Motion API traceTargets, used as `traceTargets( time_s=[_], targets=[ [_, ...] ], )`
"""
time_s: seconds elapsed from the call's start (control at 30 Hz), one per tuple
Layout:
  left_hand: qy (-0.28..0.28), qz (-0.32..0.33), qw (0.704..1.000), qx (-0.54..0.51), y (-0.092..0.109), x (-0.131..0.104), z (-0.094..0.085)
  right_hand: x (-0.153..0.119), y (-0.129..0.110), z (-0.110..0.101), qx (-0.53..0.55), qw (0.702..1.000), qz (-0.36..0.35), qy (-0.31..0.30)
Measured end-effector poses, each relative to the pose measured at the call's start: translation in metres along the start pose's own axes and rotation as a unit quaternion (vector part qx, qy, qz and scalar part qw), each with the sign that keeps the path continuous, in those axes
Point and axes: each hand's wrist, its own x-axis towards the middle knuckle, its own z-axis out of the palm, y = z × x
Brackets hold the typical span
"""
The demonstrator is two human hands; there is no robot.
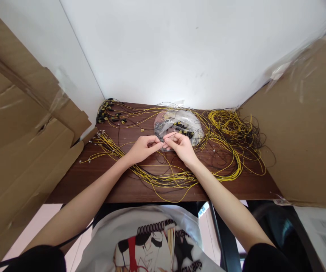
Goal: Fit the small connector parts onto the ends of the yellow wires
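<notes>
My left hand (pixel 144 148) and my right hand (pixel 182 148) meet over the middle of the table, fingertips almost touching. Both are closed in a pinch. A thin dark wire seems to run at the right fingertips; whatever is between the left fingers is too small and hidden to name. Just behind the hands lies a clear plastic bag (pixel 195 122) with small black and yellow parts in it. Below them a long bundle of yellow and black wires (pixel 163 181) curves across the table, its ends with small white tips at the left.
Black connectors with yellow parts (pixel 106 111) are heaped at the back left of the brown table (pixel 117 193). Coiled wires (pixel 228 122) lie at the back right. Cardboard panels (pixel 24 124) stand on both sides, and a white wall (pixel 180 49) rises behind.
</notes>
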Motion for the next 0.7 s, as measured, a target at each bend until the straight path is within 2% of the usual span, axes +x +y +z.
traceTargets(
  time_s=[0.23, 0.5, 0.7],
  targets=[
    [0.001, -0.011, 1.0, -0.008, 0.0033, -0.0011, 0.0, -0.0005, 0.0002, -0.0001, 0.017, 1.0, -0.004, 0.013],
    [-0.003, -0.013, 1.0, -0.016, 0.0028, -0.0005, 0.0005, -0.0015, -0.003, 0.0009, -0.018, 1.0, -0.011, -0.002],
    [0.0, -0.008, 1.0, -0.014, 0.0024, -0.0007, -0.0004, -0.0006, -0.0008, 0.0, 0.006, 1.0, 0.002, 0.009]
  ],
)
